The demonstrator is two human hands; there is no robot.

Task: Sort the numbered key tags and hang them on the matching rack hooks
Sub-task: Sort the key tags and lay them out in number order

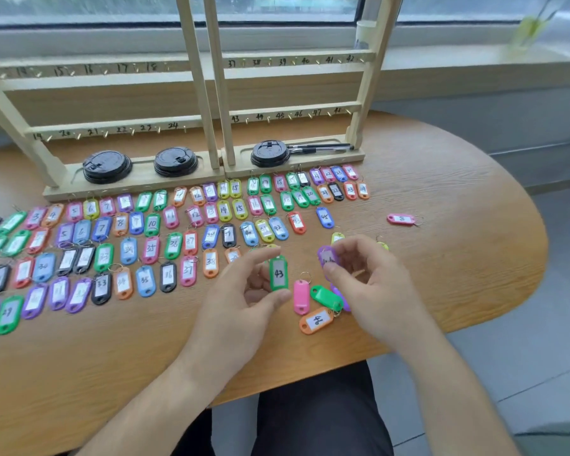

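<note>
My left hand pinches a green key tag marked 43 between thumb and fingers, just above the table. My right hand pinches a purple tag whose number is blurred. Between and below the hands lie a pink tag, a green tag and an orange tag. Several rows of numbered tags cover the table to the left. Two wooden racks with numbered hooks stand at the back; hook 43 is on the right rack's lower bar.
Black cup lids and pens sit in the rack bases. A lone pink tag lies at the right. The rounded table edge curves close on the right; a window sill runs behind the racks.
</note>
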